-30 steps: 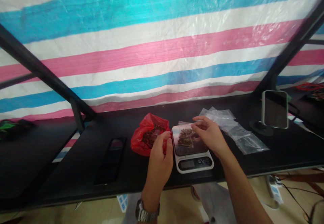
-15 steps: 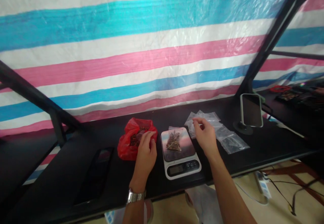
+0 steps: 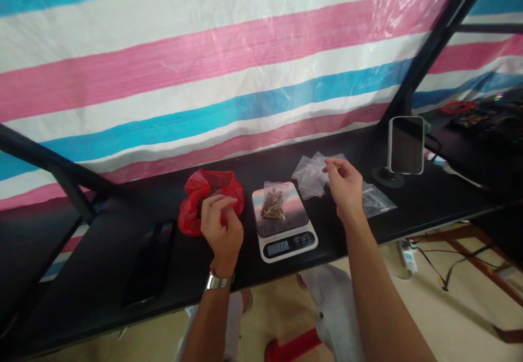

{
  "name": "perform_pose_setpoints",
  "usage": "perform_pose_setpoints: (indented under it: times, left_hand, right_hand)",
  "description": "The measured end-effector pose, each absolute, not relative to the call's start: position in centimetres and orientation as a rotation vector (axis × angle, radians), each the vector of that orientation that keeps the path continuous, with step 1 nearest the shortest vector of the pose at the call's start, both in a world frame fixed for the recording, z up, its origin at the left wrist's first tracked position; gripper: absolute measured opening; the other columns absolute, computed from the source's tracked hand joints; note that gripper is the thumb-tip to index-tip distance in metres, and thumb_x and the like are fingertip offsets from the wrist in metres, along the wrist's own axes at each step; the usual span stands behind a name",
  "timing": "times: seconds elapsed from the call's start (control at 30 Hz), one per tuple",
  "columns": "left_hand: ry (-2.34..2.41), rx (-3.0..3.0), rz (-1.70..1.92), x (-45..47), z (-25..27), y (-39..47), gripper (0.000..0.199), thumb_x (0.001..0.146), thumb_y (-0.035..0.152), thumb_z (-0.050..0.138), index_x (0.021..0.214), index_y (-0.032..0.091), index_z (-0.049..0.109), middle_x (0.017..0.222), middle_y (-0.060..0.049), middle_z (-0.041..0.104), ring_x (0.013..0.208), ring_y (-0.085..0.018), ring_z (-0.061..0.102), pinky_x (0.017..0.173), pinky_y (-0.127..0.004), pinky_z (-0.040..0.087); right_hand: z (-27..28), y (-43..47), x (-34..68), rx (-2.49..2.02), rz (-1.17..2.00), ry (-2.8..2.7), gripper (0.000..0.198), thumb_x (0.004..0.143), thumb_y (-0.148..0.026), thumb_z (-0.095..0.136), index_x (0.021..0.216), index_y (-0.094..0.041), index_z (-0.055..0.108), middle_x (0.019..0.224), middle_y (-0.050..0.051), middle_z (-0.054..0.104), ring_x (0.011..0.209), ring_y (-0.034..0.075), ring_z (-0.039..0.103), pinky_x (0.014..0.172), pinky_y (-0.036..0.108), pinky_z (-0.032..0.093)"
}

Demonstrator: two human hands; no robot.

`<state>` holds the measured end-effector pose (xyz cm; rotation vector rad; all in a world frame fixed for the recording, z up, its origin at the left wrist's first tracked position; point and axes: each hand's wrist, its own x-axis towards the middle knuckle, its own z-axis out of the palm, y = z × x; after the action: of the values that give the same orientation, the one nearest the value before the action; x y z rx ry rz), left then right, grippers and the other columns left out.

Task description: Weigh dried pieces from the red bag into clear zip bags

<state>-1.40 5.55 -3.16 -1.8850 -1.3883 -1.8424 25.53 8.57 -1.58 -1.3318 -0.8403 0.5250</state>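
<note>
While small clear pouch (image 3: 273, 203) of brown dried bits lies on glossy scale (image 3: 283, 222), left hand (image 3: 220, 225), fingers curled together, empty, hovers at crinkly red bag (image 3: 209, 198); right hand (image 3: 345, 187) pinches nothing above flat clear bags (image 3: 314, 172).

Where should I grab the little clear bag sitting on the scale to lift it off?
Pinch the clear bag by its empty top edge at the far side, coming from above. It lies flat on the scale, contents bunched in the middle, so the top strip is probably the easiest free part.
</note>
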Motion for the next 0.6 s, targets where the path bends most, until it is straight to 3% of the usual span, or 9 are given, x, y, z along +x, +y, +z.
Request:
perform_pose_setpoints:
  times: [0.23, 0.43, 0.6]
  left_hand:
    - [-1.421, -1.619, -1.964, -2.1, -2.9, 4.4, 0.022, 0.092, 0.006, 0.061, 0.077, 0.020, 0.066, 0.080, 0.000, 0.061, 0.083, -0.017, 0.063, 0.078, -0.032, 0.050]
    - [-1.374, -1.780, -1.967, -1.9, -2.1, 3.3, 0.023, 0.094, 0.002, 0.059, 0.081, 0.020, 0.066, 0.080, 0.000, 0.062, 0.082, -0.016, 0.063, 0.074, -0.029, 0.049]
    - [-1.424, -1.944, -1.860, -2.2, -2.0, 2.9, 0.025, 0.095, 0.002, 0.055, 0.083, 0.021, 0.067, 0.083, -0.001, 0.066, 0.082, -0.016, 0.066, 0.075, -0.030, 0.051]
  right_hand:
    - [-2.0, 8.4, 24.2, -1.347, 0.591, -1.173, 0.028, 0.088, -0.042, 0.064, 0.101, -0.021, 0.076, 0.082, 0.004, 0.075, 0.066, 0.018, 0.059, 0.065, 0.032, 0.047]
    - [-1.8, 8.1, 22.6, -1.381, 0.517, -1.500, 0.029, 0.091, -0.043, 0.063, 0.100, -0.022, 0.081, 0.095, 0.008, 0.081, 0.078, 0.022, 0.064, 0.080, 0.038, 0.051]
    - [-1.5, 8.0, 21.3, -1.360, 0.528, -1.561, 0.027, 0.088, -0.037, 0.064, 0.103, -0.023, 0.082, 0.092, 0.006, 0.080, 0.079, 0.023, 0.062, 0.080, 0.038, 0.050]
